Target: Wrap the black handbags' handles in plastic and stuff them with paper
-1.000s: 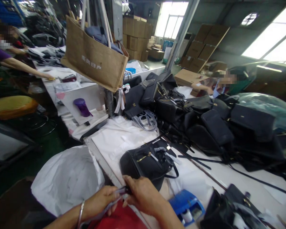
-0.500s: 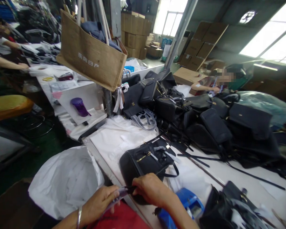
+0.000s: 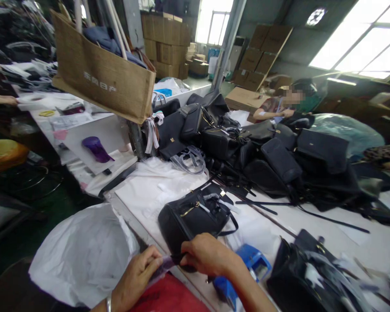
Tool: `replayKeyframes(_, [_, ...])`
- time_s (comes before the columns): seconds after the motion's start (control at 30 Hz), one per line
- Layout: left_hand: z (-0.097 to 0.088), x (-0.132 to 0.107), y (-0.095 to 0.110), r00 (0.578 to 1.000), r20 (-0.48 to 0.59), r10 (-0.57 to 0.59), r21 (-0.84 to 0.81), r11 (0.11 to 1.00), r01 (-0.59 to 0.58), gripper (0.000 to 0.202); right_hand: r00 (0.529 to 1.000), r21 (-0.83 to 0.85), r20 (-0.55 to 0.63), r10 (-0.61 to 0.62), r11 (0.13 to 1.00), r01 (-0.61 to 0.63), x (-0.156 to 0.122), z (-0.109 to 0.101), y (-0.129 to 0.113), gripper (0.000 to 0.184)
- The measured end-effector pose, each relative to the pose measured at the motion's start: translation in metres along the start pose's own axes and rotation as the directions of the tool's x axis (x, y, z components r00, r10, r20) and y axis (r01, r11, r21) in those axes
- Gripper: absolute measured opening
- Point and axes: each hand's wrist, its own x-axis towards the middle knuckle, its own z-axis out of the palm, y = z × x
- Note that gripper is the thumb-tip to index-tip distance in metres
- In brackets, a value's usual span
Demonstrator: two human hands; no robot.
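Left hand [image 3: 139, 273]: fingers pinched together on clear strip [image 3: 163, 265].
Right hand [image 3: 209, 255]: fingers curled closed on thin dark piece [image 3: 176, 259].
Clear strip: between the 2 hands, above red cloth [image 3: 170, 295].
Black bag [image 3: 193, 220]: on white table [image 3: 328, 229], just beyond right hand.
White sack [image 3: 79, 255]: beside left hand.

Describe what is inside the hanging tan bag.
Bluish cloth shows at the open top of the tan bag; whatever lies deeper is hidden by its front side.
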Motion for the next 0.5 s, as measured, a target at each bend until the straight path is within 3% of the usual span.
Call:
replayKeyframes(0.3, [0.02,0.002,0.002,0.998,0.052,0.02,-0.018,1.0,-0.019,0.034,0.998,-0.101,-0.027,-0.063,0.993,0.06,0.004,0.018,-0.013,0.025])
replayKeyframes(0.5, [0.006,-0.006,-0.013,0.997,0.075,-0.027,-0.011,1.0,0.028,0.039,0.975,-0.064,-0.183,-0.122,0.992,0.112,0.001,0.04,-0.005,0.033])
